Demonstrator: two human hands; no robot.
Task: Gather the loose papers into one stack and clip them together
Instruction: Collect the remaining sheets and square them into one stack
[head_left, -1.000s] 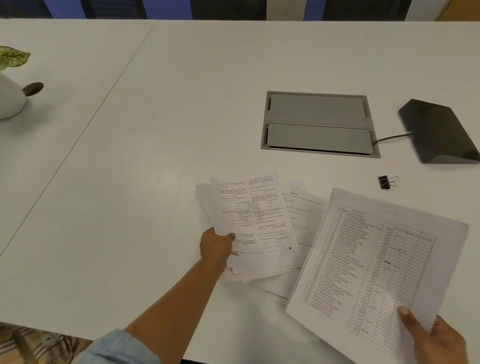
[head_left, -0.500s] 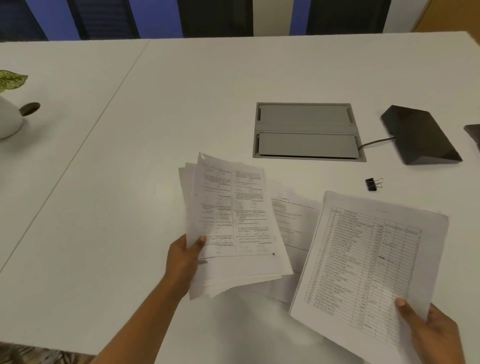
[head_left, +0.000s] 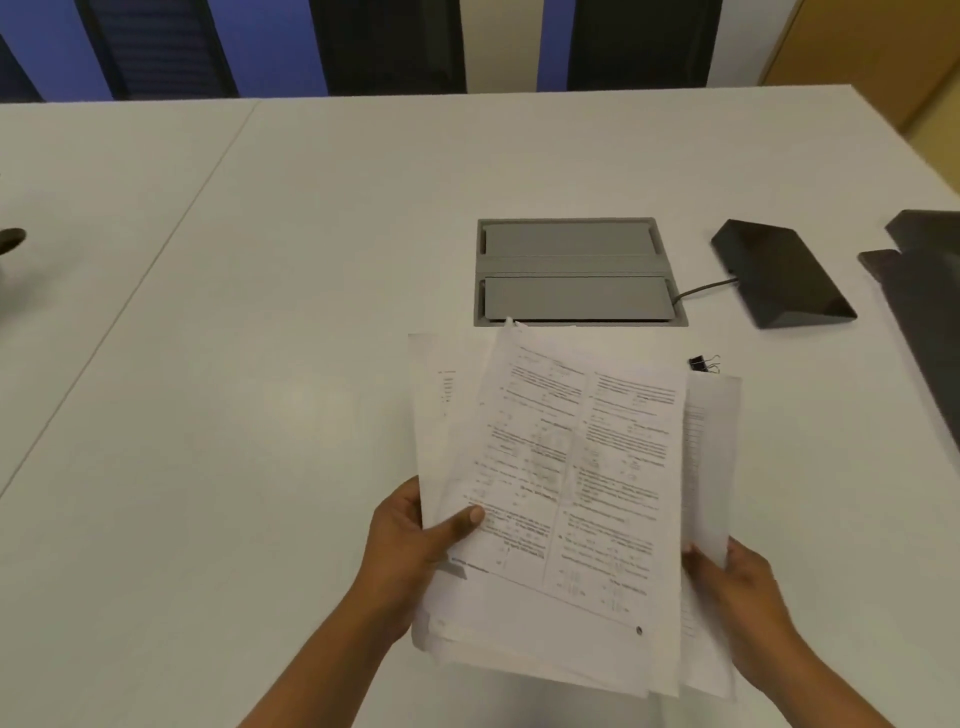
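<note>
Both hands up off the white table top (head_left: 260, 415), holding one fanned bundle of white printed paper sheets (head_left: 571, 493) between them, over the table's near edge and right of its middle. Left hand (head_left: 410, 551) pinches the bundle's lower left edge, thumb on the top sheet, the other fingers hidden beneath; closed firmly on the paper. Right hand (head_left: 743, 587) curls round the lower right edge, fingers behind the sheets, likewise closed on them. A grip at each side likely serves to keep the loose sheets from sliding apart while they are squared. Sheets not yet aligned: corners splay at the top, edges step out at left, right and bottom. Small black binder clip with wire handles (head_left: 702, 363) lies on the table just past the bundle's upper right corner, apart from both hands, probably within easy reach for the right one once the stack is even. Beyond it, a grey recessed cable hatch (head_left: 574, 270) set in the table, and a black wedge-shaped device (head_left: 779, 273) with a cord nearer the right edge. Judgement: gathering done, squaring and clipping remain.
</note>
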